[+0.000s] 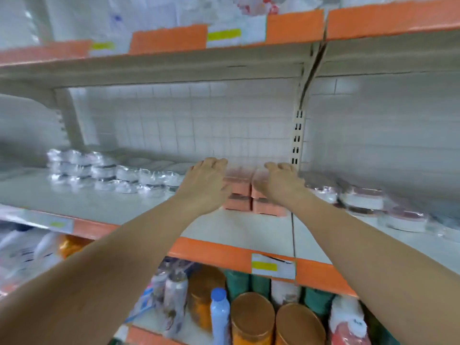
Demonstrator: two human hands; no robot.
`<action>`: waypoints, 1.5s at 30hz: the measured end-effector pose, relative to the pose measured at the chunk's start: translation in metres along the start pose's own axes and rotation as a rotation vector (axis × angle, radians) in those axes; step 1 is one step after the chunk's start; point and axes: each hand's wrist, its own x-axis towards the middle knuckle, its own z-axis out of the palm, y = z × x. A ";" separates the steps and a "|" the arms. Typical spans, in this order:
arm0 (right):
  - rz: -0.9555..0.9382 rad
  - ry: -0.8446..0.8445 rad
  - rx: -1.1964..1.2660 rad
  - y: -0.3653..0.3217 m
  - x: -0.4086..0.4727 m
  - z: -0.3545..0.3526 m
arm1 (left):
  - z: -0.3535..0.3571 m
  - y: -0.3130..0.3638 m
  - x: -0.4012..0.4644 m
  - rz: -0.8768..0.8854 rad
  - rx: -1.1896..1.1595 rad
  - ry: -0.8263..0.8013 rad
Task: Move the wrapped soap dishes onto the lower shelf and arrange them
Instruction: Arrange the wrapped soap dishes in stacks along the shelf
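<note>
Two bare hands reach onto a pale grey shelf [139,202] and bracket a block of pink soap dishes [245,195], stacked two high and two across, boxy with squared corners under clear glossy film. The left hand [206,181] lies against the block's left side and the right hand [282,181] against its right side, fingers of both curved over the top rear edges; how firmly they grip cannot be told through the blur. To the left, a row of white and dark wrapped dishes [107,171] sits in crinkled, shiny plastic, stacked several high. To the right, more wrapped dishes [361,199] with reddish and white layers rest on the same shelf. Orange strips run along the shelf edges, and a white price tag [273,266] with a yellow band hangs on the front one; its print is too blurred to read. Below stand round copper-coloured lids [252,311] and a bottle with a blue cap [219,295].
</note>
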 end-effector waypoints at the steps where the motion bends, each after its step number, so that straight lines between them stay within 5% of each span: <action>1: -0.065 -0.009 0.006 -0.029 -0.007 0.006 | -0.013 -0.022 -0.015 -0.043 0.022 0.016; 8: -0.394 -0.110 0.077 -0.237 -0.077 0.051 | -0.101 -0.171 -0.141 -0.343 0.141 0.049; 20: -0.642 -0.198 0.197 -0.460 -0.121 0.114 | -0.183 -0.352 -0.265 -0.658 0.163 0.148; 45: -0.682 -0.381 0.278 -0.848 0.113 0.368 | -0.139 -0.825 -0.160 -0.731 0.188 0.038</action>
